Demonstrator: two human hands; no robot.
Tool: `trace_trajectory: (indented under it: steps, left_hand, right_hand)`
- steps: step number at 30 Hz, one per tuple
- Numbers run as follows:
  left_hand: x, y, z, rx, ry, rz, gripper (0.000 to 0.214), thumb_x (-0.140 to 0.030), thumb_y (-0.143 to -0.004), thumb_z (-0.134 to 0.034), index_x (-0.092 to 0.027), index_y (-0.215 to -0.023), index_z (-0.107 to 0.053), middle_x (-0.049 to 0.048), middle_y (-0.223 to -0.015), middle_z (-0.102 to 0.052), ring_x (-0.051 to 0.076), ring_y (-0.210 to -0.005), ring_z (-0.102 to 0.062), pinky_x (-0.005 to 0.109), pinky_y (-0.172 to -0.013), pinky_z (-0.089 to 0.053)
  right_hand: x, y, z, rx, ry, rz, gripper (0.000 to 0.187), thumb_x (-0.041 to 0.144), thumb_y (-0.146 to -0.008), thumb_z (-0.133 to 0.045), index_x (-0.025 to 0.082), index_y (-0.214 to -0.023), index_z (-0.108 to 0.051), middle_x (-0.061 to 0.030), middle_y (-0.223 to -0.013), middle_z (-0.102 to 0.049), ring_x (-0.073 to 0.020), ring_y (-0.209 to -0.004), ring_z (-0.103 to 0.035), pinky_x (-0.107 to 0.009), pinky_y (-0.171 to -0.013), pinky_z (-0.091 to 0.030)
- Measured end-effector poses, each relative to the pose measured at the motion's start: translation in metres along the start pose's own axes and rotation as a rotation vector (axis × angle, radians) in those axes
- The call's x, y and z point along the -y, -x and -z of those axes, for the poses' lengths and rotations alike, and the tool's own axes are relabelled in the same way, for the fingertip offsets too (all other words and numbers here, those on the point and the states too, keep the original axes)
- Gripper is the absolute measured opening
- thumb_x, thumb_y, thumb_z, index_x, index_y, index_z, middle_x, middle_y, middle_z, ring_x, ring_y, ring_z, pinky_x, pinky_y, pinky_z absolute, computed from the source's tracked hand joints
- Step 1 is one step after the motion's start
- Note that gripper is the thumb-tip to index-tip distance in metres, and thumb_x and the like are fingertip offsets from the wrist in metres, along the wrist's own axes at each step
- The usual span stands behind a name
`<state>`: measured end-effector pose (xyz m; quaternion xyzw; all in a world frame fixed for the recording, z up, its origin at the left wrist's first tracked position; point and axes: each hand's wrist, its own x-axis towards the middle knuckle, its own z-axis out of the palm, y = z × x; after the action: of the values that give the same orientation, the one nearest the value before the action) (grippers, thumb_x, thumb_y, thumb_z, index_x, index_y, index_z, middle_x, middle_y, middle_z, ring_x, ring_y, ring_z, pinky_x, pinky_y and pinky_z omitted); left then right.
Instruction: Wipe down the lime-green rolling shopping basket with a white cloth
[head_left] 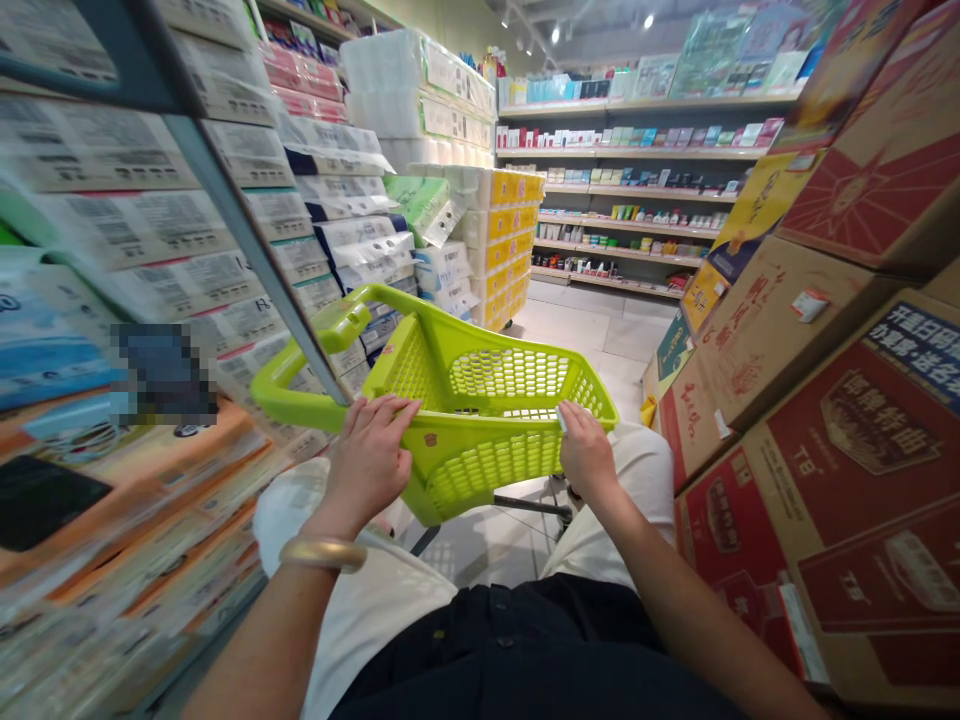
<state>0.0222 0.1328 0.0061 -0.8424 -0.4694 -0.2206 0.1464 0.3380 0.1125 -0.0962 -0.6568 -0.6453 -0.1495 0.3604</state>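
My left hand lies over the near rim of a lime-green shopping cart, fingers close together across the edge and thumb against the outer wall, so I have a loose hold of it. My right hand is curled over the same rim, towards the cart's right end; something small and white shows at its fingertips, but I cannot tell what it is. The cart sits right in front of me at my knees, its looped handle off to my left, its side walls pierced with rows of holes. A metal pole slants up and left from the rim, just beside my left hand. I wear a gold bangle on my left wrist and white trousers. Packs of tissue are piled on my left, cardboard cartons on my right, and stocked shelves line the far wall
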Motion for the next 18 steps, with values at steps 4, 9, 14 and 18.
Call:
trace_trajectory:
  steps: [4,9,14,18]
  left_hand:
    - [-0.001,0.000,-0.001,0.007,-0.008,0.011,0.059,-0.011,-0.076,-0.042,-0.014,-0.131,-0.059,0.0110,-0.126,-0.064,0.028,-0.126,-0.051,0.048,-0.118,-0.026]
    - [0.003,-0.002,0.000,0.017,-0.004,-0.001,0.060,-0.011,-0.076,-0.042,-0.017,-0.133,-0.059,0.0103,-0.127,-0.064,0.028,-0.126,-0.052,0.048,-0.119,-0.027]
    - [0.007,-0.005,0.002,0.030,0.012,-0.003,0.060,-0.011,-0.074,-0.042,-0.019,-0.131,-0.060,0.0090,-0.126,-0.065,0.027,-0.126,-0.052,0.047,-0.119,-0.027]
    - [0.009,-0.008,0.002,0.043,0.031,-0.005,0.060,-0.010,-0.074,-0.042,-0.018,-0.131,-0.061,0.0092,-0.127,-0.064,0.027,-0.126,-0.052,0.047,-0.119,-0.027]
  right_hand:
    - [0.025,-0.003,-0.011,0.020,-0.020,0.040,0.053,-0.001,-0.079,-0.043,0.010,-0.127,-0.062,-0.0149,-0.130,-0.065,-0.0243,-0.124,-0.057,-0.043,-0.113,-0.039]
    - [0.040,-0.004,-0.016,0.036,-0.077,0.072,0.055,-0.002,-0.079,-0.042,0.012,-0.130,-0.060,-0.0134,-0.133,-0.064,-0.0221,-0.126,-0.056,-0.041,-0.114,-0.038]
    - [0.008,0.003,-0.008,-0.018,-0.111,0.072,0.057,-0.004,-0.078,-0.038,0.014,-0.127,-0.062,-0.0122,-0.128,-0.066,-0.0214,-0.125,-0.057,-0.043,-0.113,-0.041]
    - [-0.031,0.009,0.002,-0.064,-0.080,-0.024,0.056,-0.003,-0.077,-0.037,0.014,-0.124,-0.063,-0.0130,-0.123,-0.068,-0.0219,-0.120,-0.060,-0.044,-0.109,-0.045]
